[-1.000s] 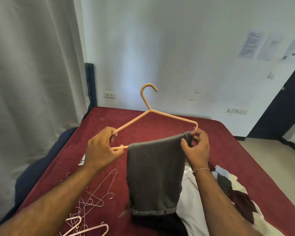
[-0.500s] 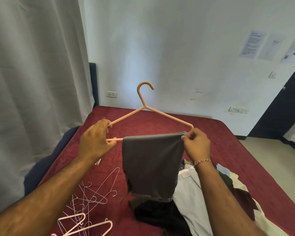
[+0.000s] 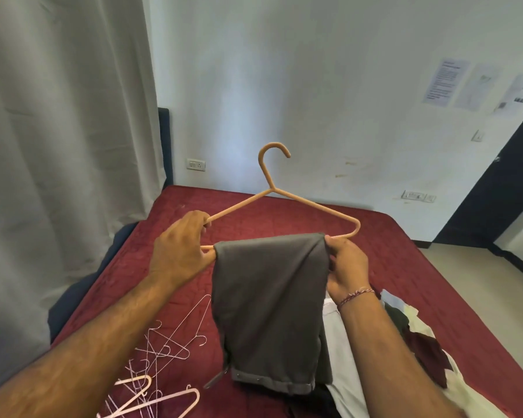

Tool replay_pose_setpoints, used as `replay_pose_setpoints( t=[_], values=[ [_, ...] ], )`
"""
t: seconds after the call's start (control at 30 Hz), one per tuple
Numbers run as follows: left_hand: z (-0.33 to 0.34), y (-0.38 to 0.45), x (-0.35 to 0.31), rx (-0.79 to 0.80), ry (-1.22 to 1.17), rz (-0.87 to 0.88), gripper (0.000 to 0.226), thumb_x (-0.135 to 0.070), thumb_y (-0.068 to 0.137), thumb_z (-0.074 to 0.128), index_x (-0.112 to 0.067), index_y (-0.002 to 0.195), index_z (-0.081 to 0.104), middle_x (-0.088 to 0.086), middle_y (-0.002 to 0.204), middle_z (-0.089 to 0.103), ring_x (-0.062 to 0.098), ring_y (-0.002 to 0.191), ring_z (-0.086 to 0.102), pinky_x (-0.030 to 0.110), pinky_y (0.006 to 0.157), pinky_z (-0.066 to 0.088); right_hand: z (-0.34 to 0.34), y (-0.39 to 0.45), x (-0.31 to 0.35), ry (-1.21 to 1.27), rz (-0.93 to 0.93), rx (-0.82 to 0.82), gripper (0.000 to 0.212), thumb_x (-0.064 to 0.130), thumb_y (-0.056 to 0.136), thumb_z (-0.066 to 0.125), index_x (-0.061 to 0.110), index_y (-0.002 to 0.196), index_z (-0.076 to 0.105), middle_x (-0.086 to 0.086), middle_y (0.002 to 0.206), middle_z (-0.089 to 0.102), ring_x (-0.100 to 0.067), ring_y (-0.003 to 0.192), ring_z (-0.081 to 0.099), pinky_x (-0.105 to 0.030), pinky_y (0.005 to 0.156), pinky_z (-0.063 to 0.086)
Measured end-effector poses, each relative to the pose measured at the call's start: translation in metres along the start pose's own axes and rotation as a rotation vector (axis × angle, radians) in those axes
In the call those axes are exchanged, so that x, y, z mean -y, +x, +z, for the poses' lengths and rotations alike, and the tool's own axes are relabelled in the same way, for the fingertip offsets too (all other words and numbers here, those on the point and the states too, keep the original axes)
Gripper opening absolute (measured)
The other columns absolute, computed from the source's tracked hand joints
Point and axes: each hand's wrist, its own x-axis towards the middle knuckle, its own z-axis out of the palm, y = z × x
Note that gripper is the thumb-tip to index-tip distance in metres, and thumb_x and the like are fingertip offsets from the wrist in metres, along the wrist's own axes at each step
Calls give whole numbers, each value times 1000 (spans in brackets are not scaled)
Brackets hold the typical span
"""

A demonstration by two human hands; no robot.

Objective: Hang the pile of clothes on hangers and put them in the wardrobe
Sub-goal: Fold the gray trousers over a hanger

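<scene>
Trousers (image 3: 269, 303) draped over a hanger (image 3: 287, 196), gripped by left hand (image 3: 178, 251) and right hand (image 3: 346, 267) above a red bed (image 3: 405, 251); spare hangers (image 3: 160, 372) lie near its left edge, white wall (image 3: 314, 86) behind.

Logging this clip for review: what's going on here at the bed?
A person holds an orange hanger above the bed, grey trousers folded over its bar. The left hand grips the hanger's left end; the right hand pinches the trousers' fold. More clothes and spare hangers lie below.
</scene>
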Motion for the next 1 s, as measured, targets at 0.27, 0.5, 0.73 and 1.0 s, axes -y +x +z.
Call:
replay_pose_setpoints(
  t=[0.27, 0.5, 0.73, 1.0],
  values=[
    [2, 1, -2, 9, -61, 22, 48, -23, 65, 87, -32, 93, 50, -17, 83, 56, 8, 74, 55, 33, 58, 53, -16, 10, -9, 54, 166, -24, 13, 21, 96, 72, 10, 95, 65, -12, 84, 66, -28, 78, 61, -37, 67, 54],
    [0, 4, -5, -22, -48, 56, 45, -20, 66, 88, -28, 92, 52, -16, 81, 55, 9, 72, 54, 33, 57, 52, -38, 8, 13, -1127, -1239, 48, 21, 20, 87, 76, 27, 104, 65, 11, 103, 66, -15, 96, 60, -38, 82, 48],
    [-2, 16, -11, -35, -72, 66, 44, -17, 67, 87, -29, 91, 51, -15, 80, 54, 11, 70, 54, 38, 59, 54, -43, 35, 41, -1827, -1076, 396, 32, 41, 95, 64, 37, 127, 60, 16, 121, 69, -19, 115, 58, -39, 87, 52],
    [7, 26, -13, -100, -111, -6, 57, -20, 69, 91, -25, 112, 54, -8, 111, 51, 16, 95, 54, 35, 67, 56, -53, 31, 32, -1671, -1379, 70, 5, 32, 90, 71, 31, 95, 70, 13, 87, 69, -23, 96, 58, -50, 98, 35]
  ],
)
